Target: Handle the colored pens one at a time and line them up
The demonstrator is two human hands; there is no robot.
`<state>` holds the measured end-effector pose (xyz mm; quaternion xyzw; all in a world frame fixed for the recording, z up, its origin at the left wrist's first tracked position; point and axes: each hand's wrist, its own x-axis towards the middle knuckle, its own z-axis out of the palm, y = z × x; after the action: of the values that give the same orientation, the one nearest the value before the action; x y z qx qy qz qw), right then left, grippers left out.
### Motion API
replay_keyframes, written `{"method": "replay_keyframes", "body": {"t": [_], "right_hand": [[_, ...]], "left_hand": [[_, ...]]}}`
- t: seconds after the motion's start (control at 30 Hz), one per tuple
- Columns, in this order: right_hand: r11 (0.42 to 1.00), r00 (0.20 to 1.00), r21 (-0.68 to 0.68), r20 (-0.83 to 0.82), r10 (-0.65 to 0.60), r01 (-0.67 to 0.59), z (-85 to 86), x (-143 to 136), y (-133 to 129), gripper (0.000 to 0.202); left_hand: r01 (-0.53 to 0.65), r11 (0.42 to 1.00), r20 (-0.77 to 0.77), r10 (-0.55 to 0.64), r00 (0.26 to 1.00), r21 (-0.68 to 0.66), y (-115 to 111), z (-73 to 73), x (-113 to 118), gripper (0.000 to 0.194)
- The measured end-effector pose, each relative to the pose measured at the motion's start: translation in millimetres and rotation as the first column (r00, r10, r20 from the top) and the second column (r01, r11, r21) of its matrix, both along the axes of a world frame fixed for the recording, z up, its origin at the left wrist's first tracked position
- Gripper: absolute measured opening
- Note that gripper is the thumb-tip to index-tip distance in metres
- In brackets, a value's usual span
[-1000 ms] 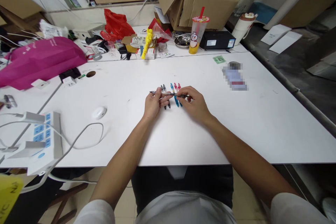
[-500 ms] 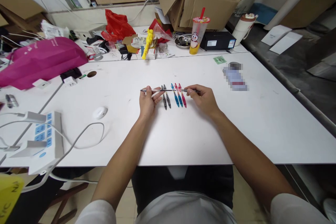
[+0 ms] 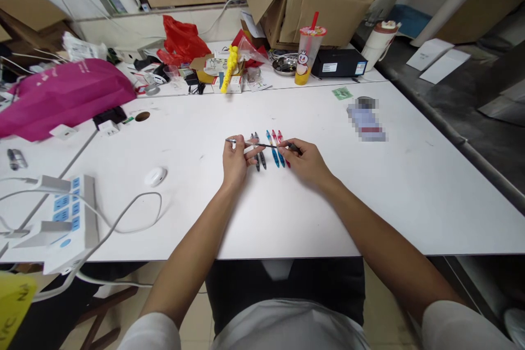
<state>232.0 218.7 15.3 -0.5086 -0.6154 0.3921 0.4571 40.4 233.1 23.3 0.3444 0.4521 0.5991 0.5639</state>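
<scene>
My left hand point(image 3: 233, 168) is closed on a clear, silvery pen barrel point(image 3: 231, 141) between thumb and fingers, its end poking out to the left. A thin dark refill point(image 3: 269, 146) runs across from it to my right hand point(image 3: 308, 163). That hand pinches a dark pen section point(image 3: 293, 147) at the other end. Beneath the hands, two black pens point(image 3: 263, 160) lie side by side on the white table point(image 3: 283, 213). To their right are a blue pen point(image 3: 275, 156), another with a pink top and blue lower end point(image 3: 281, 159), and a pink pen point(image 3: 280, 135), partly covered by my right fingers.
A white earbud case point(image 3: 156, 176) lies left of my forearm, near a power strip point(image 3: 91, 213) and its loose cable. Along the back stand a drink cup point(image 3: 308, 54), a black box point(image 3: 339, 62) and an open carton point(image 3: 324, 16). A blurred-out object point(image 3: 366, 120) sits at right.
My hands have come closer together. The right hand has moved left over the pink pen, the left hand slightly right, and less of the thin refill shows between them.
</scene>
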Motion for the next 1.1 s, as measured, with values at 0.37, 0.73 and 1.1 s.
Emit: {"method": "replay_keyframes", "body": {"t": [0.37,0.73,1.1], "right_hand": [[0.993,0.995,0.074,0.025,-0.098,0.096,4.7,8,4,0.04],[0.999,0.999,0.032,0.049,-0.023,0.022,-2.9,6,3,0.04],[0.992,0.998,0.123,0.063,-0.006,-0.001,8.9,9,0,0.039]], "left_hand": [[-0.096,0.995,0.009,0.097,0.995,-0.014,5,2.2,-11,0.03],[0.023,0.999,0.033,-0.022,0.999,-0.024,0,-4.3,3,0.028],[0.043,0.999,0.102,-0.04,0.994,-0.027,2,-2.3,0,0.028]]}}
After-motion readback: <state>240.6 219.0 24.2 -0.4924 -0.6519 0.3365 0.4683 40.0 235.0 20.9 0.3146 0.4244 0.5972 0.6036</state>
